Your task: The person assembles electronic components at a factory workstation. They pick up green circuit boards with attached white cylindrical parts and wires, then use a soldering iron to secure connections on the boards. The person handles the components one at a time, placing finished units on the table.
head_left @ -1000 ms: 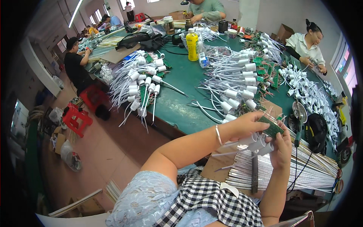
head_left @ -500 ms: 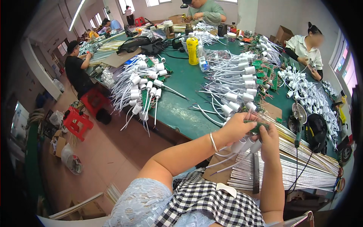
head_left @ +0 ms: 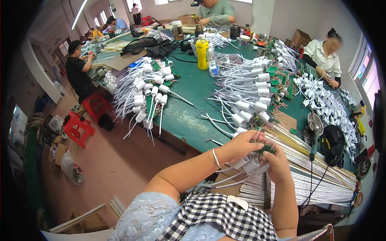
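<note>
Between my two hands is a green circuit board (head_left: 263, 148) with thin wires at its edge. My left hand (head_left: 243, 145), with a silver bangle at the wrist, pinches its left end. My right hand (head_left: 277, 164) has thumb and fingers closed on the right end. Several white cylindrical caps (head_left: 251, 164) hang just below the board, and their white cables (head_left: 227, 180) trail to the left. Fingers hide part of the board. A bundle of flat pale strips (head_left: 257, 188) lies under my hands.
A large pile of white caps with cables and green boards (head_left: 261, 88) lies ahead; another pile (head_left: 146, 90) is further left. A yellow bottle (head_left: 202, 52) stands between them. At right lie a tool with a round metal disc (head_left: 315, 125) and a black cap (head_left: 333, 140). Co-workers sit around the table.
Both hands have come slightly down and left in the picture with the board and hanging caps. The surroundings have shifted slightly left too. Both hands keep their hold.
</note>
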